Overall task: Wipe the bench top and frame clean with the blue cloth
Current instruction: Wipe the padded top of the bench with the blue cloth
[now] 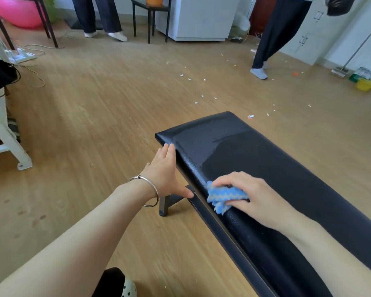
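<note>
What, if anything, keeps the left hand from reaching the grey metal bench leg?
Probably yes: the open left hand touches the black padded bench top, and the grey metal bench leg stands uncovered just below its thumb.

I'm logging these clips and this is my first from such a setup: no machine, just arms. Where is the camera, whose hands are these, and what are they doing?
There is no robot here. One camera sits on a person's head, looking forward and down, so both bare arms are the wearer's own. The right hand grips a crumpled blue cloth and presses it on a black padded bench. The left hand, a metal bangle at its wrist, rests with straight fingers along the bench's edge. A darker, seemingly damp patch shows on the pad beyond the cloth. Below, a grey frame leg stands on the wood floor.
</note>
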